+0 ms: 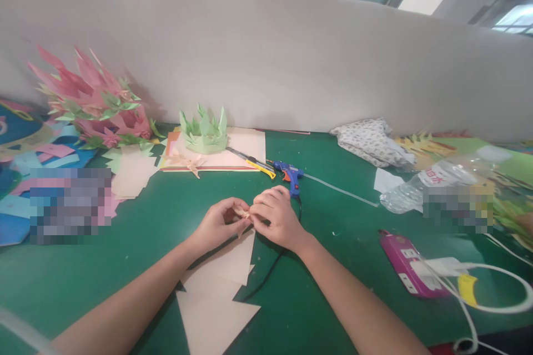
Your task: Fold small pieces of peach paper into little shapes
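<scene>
Between my two hands is a small peach paper piece (pixel 242 213), partly hidden by fingers. My left hand (pixel 221 222) pinches it from the left, thumb and fingers closed. From the other side, my right hand (pixel 277 215) grips its right end with curled fingers. Peach paper cutouts with pointed edges (pixel 216 310) lie on the table just below my hands. A blue glue gun (pixel 289 173) rests beyond my right hand, beside a yellow utility knife (pixel 261 166). Further back, a green paper crown (pixel 204 132) stands on a stack of coloured paper (pixel 245 144), with a peach paper flower (pixel 187 163) near it.
Pink and green paper crowns (pixel 100 100) are piled at the left back, near paper scraps (pixel 45 158). To the right are a plastic bottle (pixel 416 186), a patterned cloth (pixel 366 141) and a purple power strip (pixel 410 266) with white cables. A pale partition (pixel 266 61) borders the green table.
</scene>
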Demonstrator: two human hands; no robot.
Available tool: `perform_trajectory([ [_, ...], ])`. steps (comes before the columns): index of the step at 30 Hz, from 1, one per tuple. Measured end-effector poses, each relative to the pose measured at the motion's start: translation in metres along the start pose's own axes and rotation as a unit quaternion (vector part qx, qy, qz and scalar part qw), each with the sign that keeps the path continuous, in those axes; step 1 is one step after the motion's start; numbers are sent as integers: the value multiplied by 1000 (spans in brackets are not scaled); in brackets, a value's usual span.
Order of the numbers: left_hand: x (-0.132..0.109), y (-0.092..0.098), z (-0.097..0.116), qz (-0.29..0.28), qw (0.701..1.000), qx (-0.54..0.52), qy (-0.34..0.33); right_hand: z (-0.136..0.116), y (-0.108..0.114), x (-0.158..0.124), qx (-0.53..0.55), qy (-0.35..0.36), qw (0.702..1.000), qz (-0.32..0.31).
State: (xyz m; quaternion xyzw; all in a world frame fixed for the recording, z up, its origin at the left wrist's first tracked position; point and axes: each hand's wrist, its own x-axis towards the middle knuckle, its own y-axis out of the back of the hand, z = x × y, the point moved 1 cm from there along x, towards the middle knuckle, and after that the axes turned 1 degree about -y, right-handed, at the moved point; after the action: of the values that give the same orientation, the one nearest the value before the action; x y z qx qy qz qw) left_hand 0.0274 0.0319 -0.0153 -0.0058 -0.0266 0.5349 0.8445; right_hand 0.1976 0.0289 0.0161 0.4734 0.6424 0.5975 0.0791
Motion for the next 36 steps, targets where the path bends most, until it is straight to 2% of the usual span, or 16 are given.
perform_trajectory([
  [6, 0, 2, -3, 13, 999, 2, 31, -1, 4, 1, 27, -7, 1000, 7],
  [11, 0, 2, -3, 7, 999, 49, 17, -2, 3, 0, 14, -2, 1000, 0],
  [17, -2, 0, -2, -3, 999, 51, -4, -3, -1, 1, -14, 5, 1000, -14],
  [21, -1, 0, 0, -10, 1000, 28, -8, -2, -1, 1, -18, -9, 1000, -13],
  [27, 1, 1, 6, 9, 1000, -18, 10, 2, 7, 1, 0, -28, 1000, 2],
  [36, 1, 1, 8, 4, 1000, -24, 16, 6, 7, -1, -19, -10, 1000, 14],
])
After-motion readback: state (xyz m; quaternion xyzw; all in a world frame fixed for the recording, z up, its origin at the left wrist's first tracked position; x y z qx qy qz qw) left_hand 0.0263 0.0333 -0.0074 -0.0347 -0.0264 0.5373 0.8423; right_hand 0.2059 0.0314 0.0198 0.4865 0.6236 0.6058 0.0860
